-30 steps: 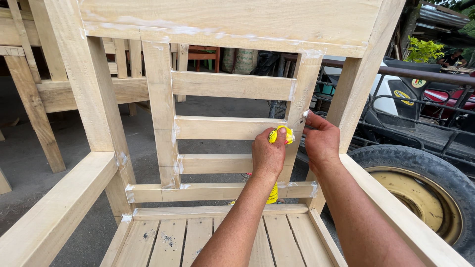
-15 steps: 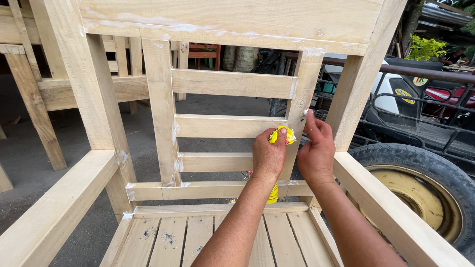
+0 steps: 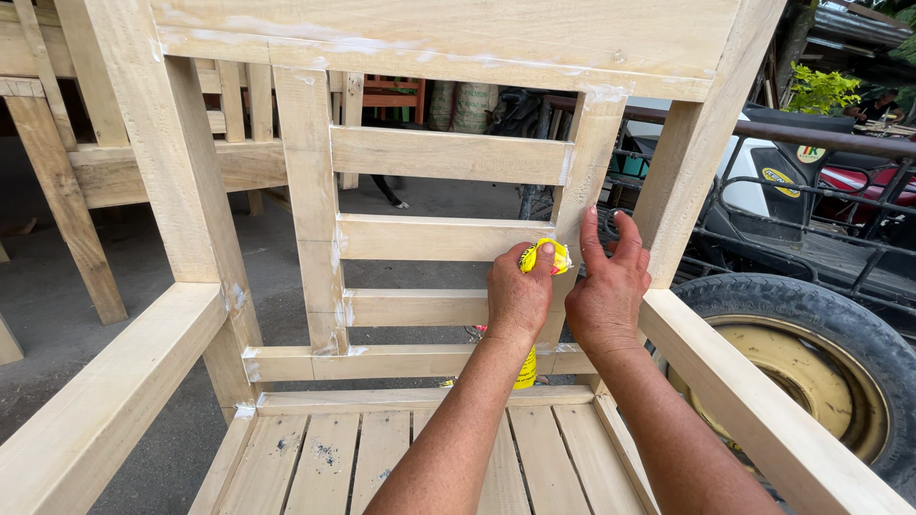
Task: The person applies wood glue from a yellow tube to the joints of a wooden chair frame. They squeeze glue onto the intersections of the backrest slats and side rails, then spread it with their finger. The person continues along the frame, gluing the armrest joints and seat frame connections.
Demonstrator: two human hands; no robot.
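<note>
A bare wooden armchair (image 3: 448, 157) fills the view, with horizontal back slats and pale filler smeared at the joints. My left hand (image 3: 518, 296) is shut on a small yellow tube (image 3: 544, 256), whose tip rests against the right upright of the backrest (image 3: 589, 162) where the middle slat meets it. Another yellow piece (image 3: 526, 369) shows below my left wrist. My right hand (image 3: 607, 291) lies beside it, fingers spread and pressed on the same upright.
The chair's left armrest (image 3: 114, 391) and right armrest (image 3: 763, 410) flank my arms. A slatted seat (image 3: 324, 453) lies below. A vehicle wheel (image 3: 811, 353) and metal rack (image 3: 811, 181) stand at right. More unfinished wooden frames (image 3: 57, 172) stand at left.
Both hands have shifted slightly down and left along the right upright. My right hand's fingers are now laid flatter against the wood.
</note>
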